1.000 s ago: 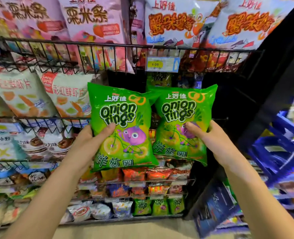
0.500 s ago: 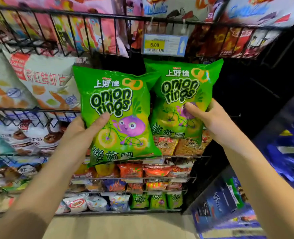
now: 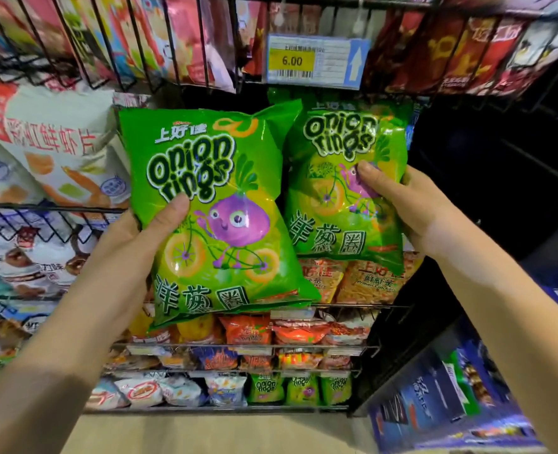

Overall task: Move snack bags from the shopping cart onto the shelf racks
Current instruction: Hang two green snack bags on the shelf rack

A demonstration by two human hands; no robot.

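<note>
Green bags (image 3: 218, 208) moved nearer rack (image 3: 369, 307).

Fingers of the left hand (image 3: 130, 244) and right hand (image 3: 415, 208) lie hidden behind the green bags (image 3: 218, 178).

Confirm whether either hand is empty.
No, the left hand grips the nearer onion rings bag and the right hand grips the farther onion rings bag.

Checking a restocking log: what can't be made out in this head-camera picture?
Head view throughout.
Left hand and right hand: fingers hidden behind the left onion rings bag and right onion rings bag; only thumbs show.
Price tag: small print blurred.
Rack behind that right bag: covered, dark.
Blue packs, lower right: blurred, cut by the edge.
</note>
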